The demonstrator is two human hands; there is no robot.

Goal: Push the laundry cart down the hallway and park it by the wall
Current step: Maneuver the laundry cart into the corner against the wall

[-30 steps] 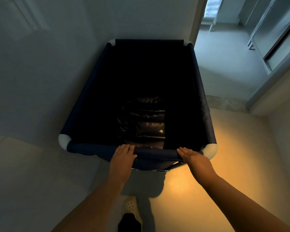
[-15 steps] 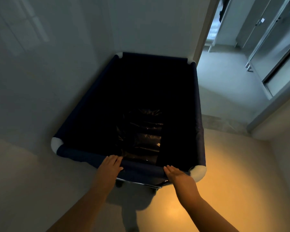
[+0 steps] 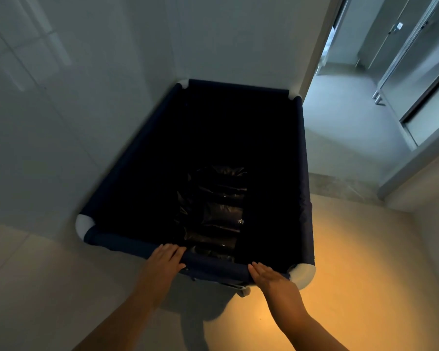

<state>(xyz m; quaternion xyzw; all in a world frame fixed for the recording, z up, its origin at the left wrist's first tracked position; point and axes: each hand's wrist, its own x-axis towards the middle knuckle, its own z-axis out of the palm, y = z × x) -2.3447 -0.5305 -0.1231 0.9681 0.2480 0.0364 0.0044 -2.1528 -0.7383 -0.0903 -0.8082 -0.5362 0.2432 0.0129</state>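
The laundry cart (image 3: pixel 127 243) is a deep navy fabric bin with white corner caps. Its left side runs along the white wall (image 3: pixel 74 110) and its far end sits against the wall in the corner. A crumpled black bag (image 3: pixel 213 211) lies at its dark bottom. My left hand (image 3: pixel 164 259) rests on the near rim left of the middle, fingers curled over the bar. My right hand (image 3: pixel 269 276) lies on the same rim close to the right white corner cap (image 3: pixel 303 274), fingers laid over the bar.
A doorway (image 3: pixel 340 117) opens to the right of the cart's far end into a brighter room with grey cabinet doors (image 3: pixel 421 72). A stone threshold strip (image 3: pixel 340 186) crosses the floor. Warm light falls on the tiled floor (image 3: pixel 352 287) to the right.
The cart has rolled forward and leftward until it stands tight in the wall corner. Both hands stayed on the near rim, and my view has lifted.
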